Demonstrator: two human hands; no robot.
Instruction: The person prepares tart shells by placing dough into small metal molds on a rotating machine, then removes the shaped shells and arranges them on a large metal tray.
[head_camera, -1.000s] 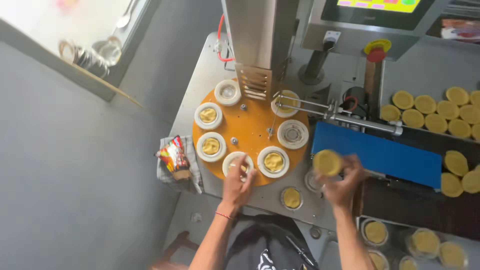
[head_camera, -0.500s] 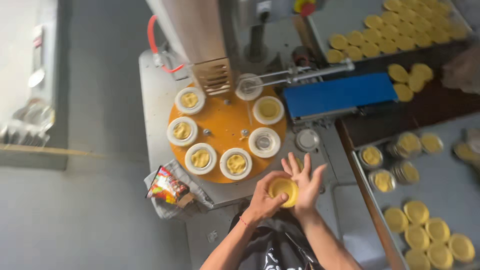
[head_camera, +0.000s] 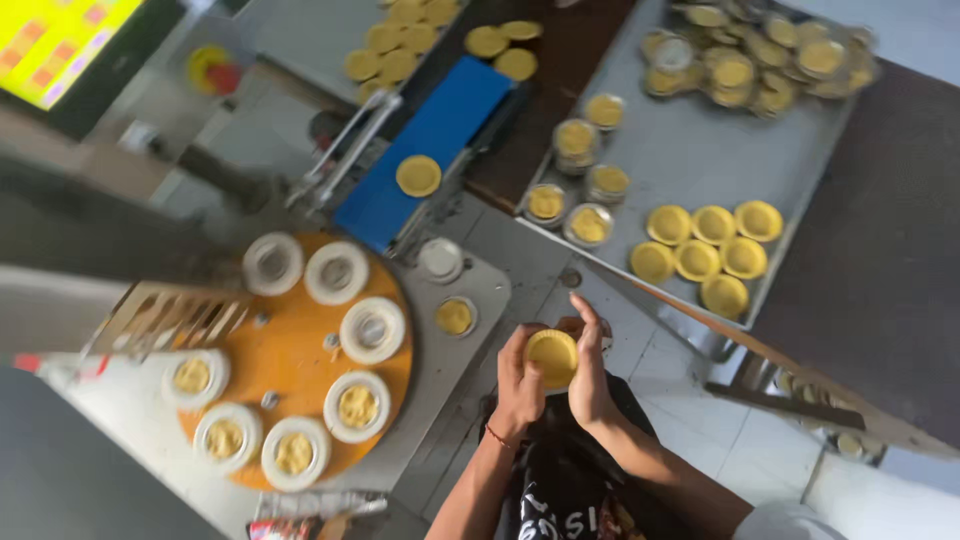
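Head view: largest item is the grey metal tray (head_camera: 690, 160) upper right, carrying a cluster of pressed yellow tart shells (head_camera: 705, 245) near its lower edge, a few foil cups with dough (head_camera: 575, 200) at its left edge, and a blurred pile at its far end. Next, the orange rotary plate (head_camera: 290, 370) lower left, ringed with white mould cups; the ones along its lower edge hold yellow dough, the upper three look empty. A blue conveyor belt (head_camera: 430, 140) runs diagonally from the plate's upper right, one flat yellow disc (head_camera: 418, 175) on it, more discs loose beyond its far end. Bright yellow screen at the top-left corner, round yellow-and-red button (head_camera: 212, 70) just beside it; a red-and-yellow crumpled wrapper sits at the bottom edge, partly cut off. The tart shell (head_camera: 552, 357) is pinched between both hands, mid-air off the plate's right edge, its open face toward the camera. Left hand (head_camera: 518, 380) wraps its left rim, fingers curled; right hand (head_camera: 588, 375) closes on the right rim, index finger raised. Round, so no long axis; both hands equally on it.
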